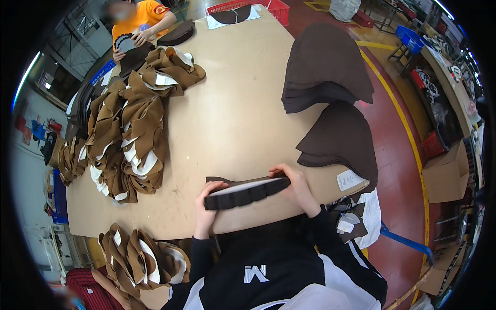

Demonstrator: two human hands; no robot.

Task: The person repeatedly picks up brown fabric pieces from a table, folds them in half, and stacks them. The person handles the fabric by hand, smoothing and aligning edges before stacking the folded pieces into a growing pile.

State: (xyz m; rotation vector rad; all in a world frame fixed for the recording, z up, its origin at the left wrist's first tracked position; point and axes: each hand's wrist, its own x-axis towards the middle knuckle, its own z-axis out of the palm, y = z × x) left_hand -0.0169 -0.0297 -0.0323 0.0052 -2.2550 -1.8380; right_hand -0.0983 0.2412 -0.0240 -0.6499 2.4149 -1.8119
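Observation:
Near the table's front edge I hold a curved dark fabric piece point(248, 197) with a black, segmented edge band and a pale strip along its inner side. My left hand point(206, 204) is closed on its left end. At the other end, my right hand point(295, 188) grips it with the fingers over the top edge. The piece stands up off the table between both hands. Its exact kind does not show. To the right of my right hand lies a fanned stack of dark brown cut fabric panels point(341, 137), with a white paper label point(350, 180) at its near corner.
A taller stack of dark panels point(328, 67) lies farther right on the table point(227, 108). Brown and white curved pieces point(129, 129) are heaped at left, with more point(144, 258) at the near left. A co-worker in orange point(142, 20) handles a piece across the table.

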